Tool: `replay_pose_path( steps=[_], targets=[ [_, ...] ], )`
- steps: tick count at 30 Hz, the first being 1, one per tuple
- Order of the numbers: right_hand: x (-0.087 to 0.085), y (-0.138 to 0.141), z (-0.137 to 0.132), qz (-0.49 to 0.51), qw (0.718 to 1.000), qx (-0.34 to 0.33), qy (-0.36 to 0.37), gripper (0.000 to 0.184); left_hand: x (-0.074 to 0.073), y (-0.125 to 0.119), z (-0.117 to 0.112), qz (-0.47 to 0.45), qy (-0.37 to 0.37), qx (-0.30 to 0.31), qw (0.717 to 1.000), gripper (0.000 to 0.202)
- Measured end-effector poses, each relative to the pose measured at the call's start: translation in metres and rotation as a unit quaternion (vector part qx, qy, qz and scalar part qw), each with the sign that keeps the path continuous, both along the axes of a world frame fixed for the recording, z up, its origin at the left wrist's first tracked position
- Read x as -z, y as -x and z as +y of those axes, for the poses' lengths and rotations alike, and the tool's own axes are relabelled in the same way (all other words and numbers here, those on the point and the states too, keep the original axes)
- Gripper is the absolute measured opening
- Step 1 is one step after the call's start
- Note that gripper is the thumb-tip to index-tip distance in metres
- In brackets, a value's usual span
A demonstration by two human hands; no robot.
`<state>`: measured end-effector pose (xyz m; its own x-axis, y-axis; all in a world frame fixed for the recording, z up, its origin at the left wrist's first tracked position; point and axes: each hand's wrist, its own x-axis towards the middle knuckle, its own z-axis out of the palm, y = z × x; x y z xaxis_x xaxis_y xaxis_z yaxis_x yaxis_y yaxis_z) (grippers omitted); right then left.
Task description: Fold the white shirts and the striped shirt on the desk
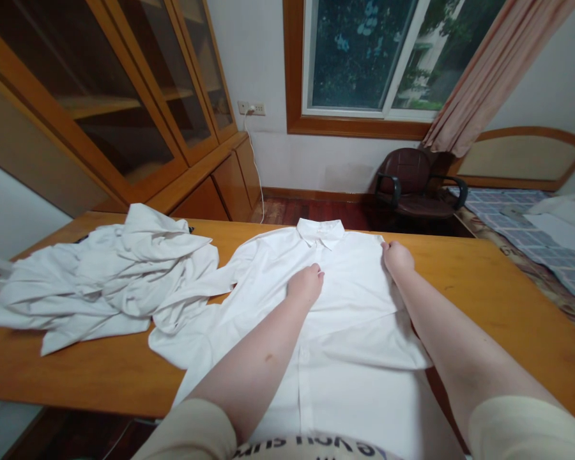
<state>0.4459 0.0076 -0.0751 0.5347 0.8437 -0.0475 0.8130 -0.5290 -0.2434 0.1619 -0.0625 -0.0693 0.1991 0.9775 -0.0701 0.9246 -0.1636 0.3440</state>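
Observation:
A white collared shirt (349, 358) lies front up on the wooden table (503, 306), its collar toward the far edge and its lower part toward my body. My left hand (306, 284) is closed in a pinch on the shirt's front, just below the collar near the button strip. At the shirt's right shoulder edge, my right hand (397, 257) pinches the fabric with its fingers closed. One sleeve spreads out to the left and meets a crumpled pile of white cloth (105, 275).
Behind the table on the left stands a glass-door cabinet (172, 96). A brown office chair (412, 185) is beyond the far edge, beside a bed (517, 211) on the right. A white cord (253, 147) hangs from the wall socket.

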Motion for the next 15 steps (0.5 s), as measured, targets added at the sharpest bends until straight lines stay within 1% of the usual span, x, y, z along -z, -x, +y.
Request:
replay_pose_path(
  steps=[4, 7, 11, 15],
  targets=[
    [-0.002, -0.003, 0.002, 0.003, 1.0, 0.016, -0.008, 0.053, 0.002, 0.0, 0.001, 0.008, -0.005, -0.005, 1.0, 0.026],
    [-0.003, -0.001, 0.006, 0.014, 1.0, -0.007, -0.001, 0.053, 0.003, 0.0, 0.002, 0.005, -0.02, 0.002, 1.0, 0.026],
    [-0.004, -0.003, 0.01, 0.029, 0.999, -0.045, 0.006, 0.041, 0.001, 0.0, 0.002, 0.008, -0.012, 0.0, 1.0, 0.027],
    [-0.007, -0.017, 0.003, 0.032, 0.998, -0.046, -0.011, 0.048, 0.001, 0.0, 0.002, 0.012, -0.005, 0.0, 1.0, 0.026]
  ],
)
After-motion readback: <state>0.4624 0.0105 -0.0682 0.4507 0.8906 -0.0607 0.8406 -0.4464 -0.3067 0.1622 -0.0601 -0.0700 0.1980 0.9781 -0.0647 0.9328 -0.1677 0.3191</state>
